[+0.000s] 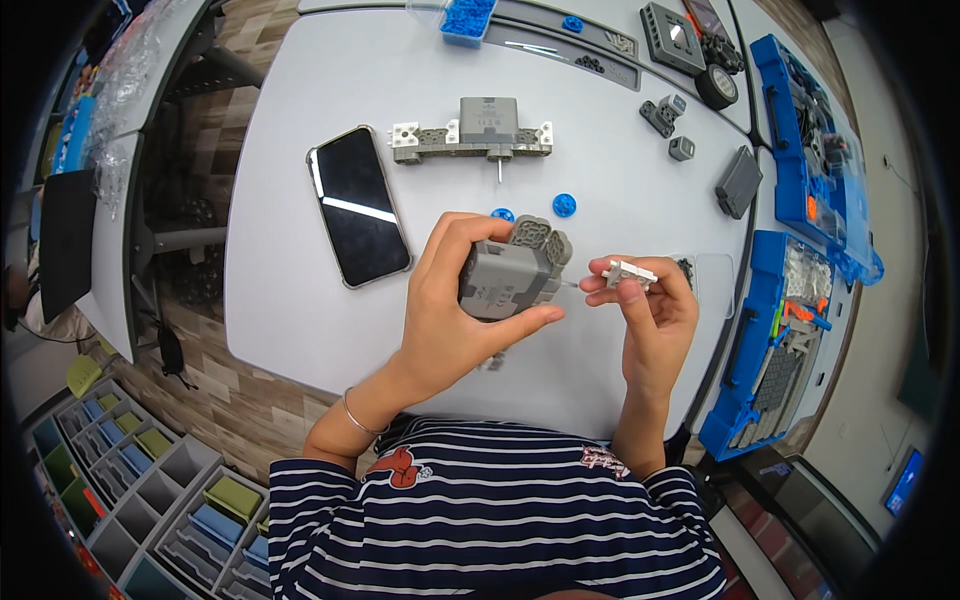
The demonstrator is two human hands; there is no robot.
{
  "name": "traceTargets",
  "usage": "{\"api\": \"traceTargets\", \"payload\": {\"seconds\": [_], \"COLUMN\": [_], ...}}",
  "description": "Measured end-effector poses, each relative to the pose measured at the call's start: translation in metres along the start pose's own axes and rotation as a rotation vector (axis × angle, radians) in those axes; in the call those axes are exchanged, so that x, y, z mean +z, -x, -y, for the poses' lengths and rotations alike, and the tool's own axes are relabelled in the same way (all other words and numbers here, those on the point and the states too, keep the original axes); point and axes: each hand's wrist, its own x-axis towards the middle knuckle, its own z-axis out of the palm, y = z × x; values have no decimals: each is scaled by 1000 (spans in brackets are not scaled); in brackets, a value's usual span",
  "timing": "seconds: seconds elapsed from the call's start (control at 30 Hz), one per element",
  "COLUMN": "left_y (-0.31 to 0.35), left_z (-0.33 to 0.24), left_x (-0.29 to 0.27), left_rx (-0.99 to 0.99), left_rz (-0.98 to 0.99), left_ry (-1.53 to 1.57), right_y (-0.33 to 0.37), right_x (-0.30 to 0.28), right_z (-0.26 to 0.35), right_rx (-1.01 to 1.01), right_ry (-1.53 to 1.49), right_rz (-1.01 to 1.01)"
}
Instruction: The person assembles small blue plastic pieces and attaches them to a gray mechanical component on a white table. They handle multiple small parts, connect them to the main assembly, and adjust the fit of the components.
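My left hand (pixel 440 295) is wrapped round a grey motor block (pixel 500 280) with dark grey perforated beams on its far side. A thin metal shaft (pixel 570 285) sticks out of the block toward my right hand (pixel 655 320). Between that hand's thumb and fingers is a small white plastic connector piece (pixel 630 275), apart from the block. Beyond my hands lie two blue round gears (pixel 564 205), one partly behind my left fingers. Farther off stands a second assembly, a grey motor (pixel 488 122) on a grey beam with white connectors at both ends.
A black-screened phone (pixel 360 207) lies left of my hands. At the far edge are a container of blue pegs (pixel 467 20) and a grey parts tray (pixel 560 45). A wheel (pixel 716 87) and a dark grey block (pixel 738 182) lie right. Blue parts boxes (pixel 745 345) line the right side.
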Motion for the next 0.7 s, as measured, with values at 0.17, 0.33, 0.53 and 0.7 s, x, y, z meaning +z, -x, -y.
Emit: {"api": "traceTargets", "payload": {"seconds": [0.17, 0.33, 0.53, 0.7], "left_y": [0, -1, -3, -3], "left_z": [-4, -7, -3, 0], "left_x": [10, 11, 14, 17], "left_rx": [-9, 30, 38, 70], "left_rz": [6, 5, 18, 12], "left_ry": [-5, -95, -102, -95], "right_y": [1, -6, -5, -16], "right_x": [11, 17, 11, 11], "right_z": [1, 1, 4, -2], "right_rx": [-144, -251, -149, -380], "right_ry": [378, 526, 587, 725], "right_rz": [-132, -130, -117, -109]}}
